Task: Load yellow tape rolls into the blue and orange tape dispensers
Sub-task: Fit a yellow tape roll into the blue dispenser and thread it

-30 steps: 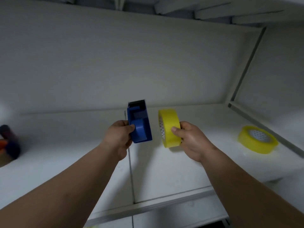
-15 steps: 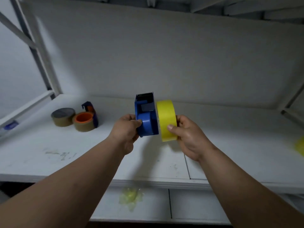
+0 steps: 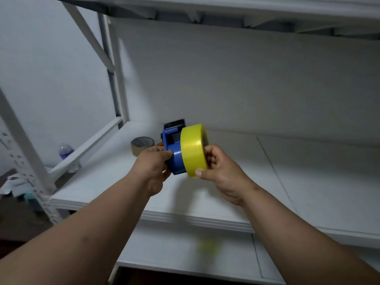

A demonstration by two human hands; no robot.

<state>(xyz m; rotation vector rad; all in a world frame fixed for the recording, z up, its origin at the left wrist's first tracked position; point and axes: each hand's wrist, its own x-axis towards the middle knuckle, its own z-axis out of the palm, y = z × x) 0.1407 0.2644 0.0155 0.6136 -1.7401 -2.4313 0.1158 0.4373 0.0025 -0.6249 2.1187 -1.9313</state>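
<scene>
My left hand (image 3: pixel 153 164) grips the blue tape dispenser (image 3: pixel 173 149) by its round body, held upright above the white shelf (image 3: pixel 246 182), its serrated black cutter at the top. My right hand (image 3: pixel 220 171) holds a yellow tape roll (image 3: pixel 192 150) on edge, pressed flat against the dispenser's right side. A sliver of the orange dispenser (image 3: pixel 160 144) shows behind my left hand, mostly hidden.
A grey-brown tape roll (image 3: pixel 141 144) lies at the back left of the shelf. White frame posts and a diagonal brace (image 3: pixel 115 79) bound the left end. A plastic bottle (image 3: pixel 66 151) stands outside the frame. A blurred yellow scrap (image 3: pixel 206 246) lies on the lower shelf.
The yellow roll has closed from a gap to touching the blue dispenser's side. The view has swung left, so the second yellow roll on the right has left the frame.
</scene>
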